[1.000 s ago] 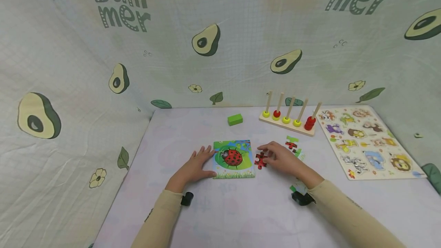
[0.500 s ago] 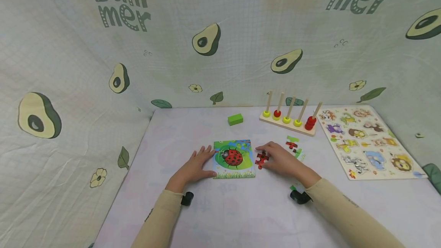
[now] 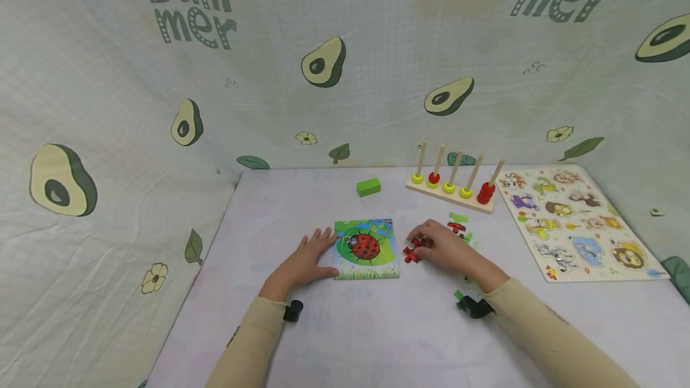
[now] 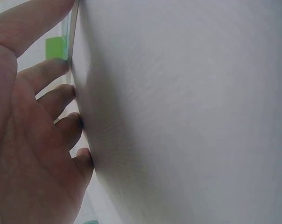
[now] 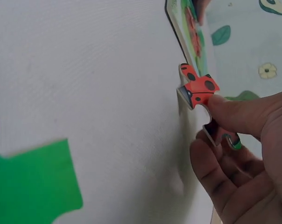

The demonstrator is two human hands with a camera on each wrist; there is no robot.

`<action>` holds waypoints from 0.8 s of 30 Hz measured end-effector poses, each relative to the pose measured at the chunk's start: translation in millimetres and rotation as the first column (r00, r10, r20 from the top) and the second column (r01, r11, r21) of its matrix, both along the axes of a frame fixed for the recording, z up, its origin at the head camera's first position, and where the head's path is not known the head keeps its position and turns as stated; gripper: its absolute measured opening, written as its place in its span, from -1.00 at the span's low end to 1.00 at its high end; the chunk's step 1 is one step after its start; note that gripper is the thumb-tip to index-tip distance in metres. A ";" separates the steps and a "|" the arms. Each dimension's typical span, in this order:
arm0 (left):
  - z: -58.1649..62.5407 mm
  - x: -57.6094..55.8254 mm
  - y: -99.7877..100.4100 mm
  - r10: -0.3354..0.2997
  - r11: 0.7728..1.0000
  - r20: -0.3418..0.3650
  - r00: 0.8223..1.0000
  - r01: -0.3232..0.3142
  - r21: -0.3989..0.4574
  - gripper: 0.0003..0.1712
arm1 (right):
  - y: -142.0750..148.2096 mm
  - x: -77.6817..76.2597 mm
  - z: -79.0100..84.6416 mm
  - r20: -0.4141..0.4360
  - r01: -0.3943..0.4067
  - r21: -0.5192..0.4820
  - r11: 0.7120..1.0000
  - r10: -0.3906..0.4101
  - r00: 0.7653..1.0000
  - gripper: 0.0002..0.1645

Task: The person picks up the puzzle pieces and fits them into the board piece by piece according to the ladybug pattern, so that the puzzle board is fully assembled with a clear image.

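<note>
In the head view a square ladybug picture board (image 3: 364, 249) lies on the table. My left hand (image 3: 306, 261) rests at its left edge, fingers spread, with thumb and index fingertip right at the border. To the right of the board, my right hand (image 3: 443, 246) pinches a red, black-spotted jigsaw piece (image 5: 199, 88) between thumb and fingers. The right wrist view shows the piece tilted close over the table, its lower part partly covered by the thumb. More jigsaw pieces, green and red (image 3: 457, 227), lie just beyond and under the right forearm.
Behind the board sits a green block (image 3: 369, 187). A wooden peg stacker (image 3: 450, 194) with yellow and red beads stands at the back right. Right of it lies an animal puzzle board (image 3: 582, 223). A printed cloth wall (image 3: 377, 124) rises along the table's back edge.
The red jigsaw piece has turned and shifted slightly right, away from the board, as the right hand's fingers drew in on it. My left hand has stayed in place.
</note>
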State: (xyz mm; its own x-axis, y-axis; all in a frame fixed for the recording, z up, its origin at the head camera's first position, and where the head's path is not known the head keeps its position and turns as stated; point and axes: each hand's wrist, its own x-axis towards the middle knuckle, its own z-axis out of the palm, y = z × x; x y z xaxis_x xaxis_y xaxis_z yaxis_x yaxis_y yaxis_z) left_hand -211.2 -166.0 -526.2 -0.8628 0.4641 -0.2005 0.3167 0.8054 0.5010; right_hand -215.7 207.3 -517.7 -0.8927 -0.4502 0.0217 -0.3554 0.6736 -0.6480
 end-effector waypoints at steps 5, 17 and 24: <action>-0.1 0.2 0.1 -0.001 1.000 0.001 1.000 0.001 -0.002 0.03 | 2.6 0.2 -0.1 0.076 0.032 -0.047 0.998 -0.028 0.997 -0.79; -0.1 0.5 0.0 0.002 1.000 0.004 1.000 -0.002 0.003 0.03 | 4.9 -0.9 -0.5 0.063 0.031 -0.110 0.993 -0.024 0.998 -0.59; -0.5 0.4 0.0 0.001 1.000 0.005 1.000 -0.001 0.003 0.03 | 5.6 0.5 -0.9 0.014 0.011 -0.107 0.994 -0.010 1.000 -0.62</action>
State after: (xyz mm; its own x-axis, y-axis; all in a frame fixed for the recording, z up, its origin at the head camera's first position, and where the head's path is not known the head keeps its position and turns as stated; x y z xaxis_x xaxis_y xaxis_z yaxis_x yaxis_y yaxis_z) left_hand -210.9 -166.0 -526.7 -0.8622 0.4639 -0.2033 0.3136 0.8041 0.5051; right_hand -215.2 213.0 -518.6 -0.8978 -0.4366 0.0576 -0.3397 0.6035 -0.7214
